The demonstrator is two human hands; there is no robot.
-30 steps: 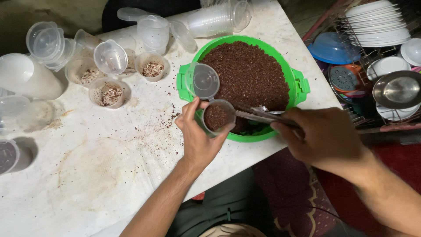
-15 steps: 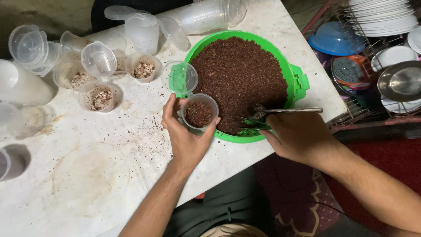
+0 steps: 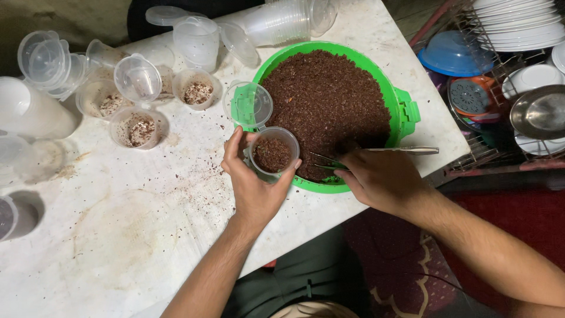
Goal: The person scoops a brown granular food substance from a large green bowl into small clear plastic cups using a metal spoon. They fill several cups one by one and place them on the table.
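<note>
At centre frame, the small clear cup, part-filled and cradled in the left hand, should stay tight against the green bowl while the right hand, clasping a spoon, scoops low.

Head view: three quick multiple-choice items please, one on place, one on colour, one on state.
1. Where is the small clear cup?
A. in the left hand, at the bowl's near rim
B. on the dish rack
C. stacked with the empties

2. What colour is the big bowl?
A. blue
B. green
C. white

3. The held cup's hinged lid is:
A. snapped shut
B. missing
C. flipped open

Answers: 1 A, fingers wrap the cup beside the rim. 2 B, rim and handles are green. 3 C, the lid stands open behind the cup, and brown crumbly mix shows inside.
</note>
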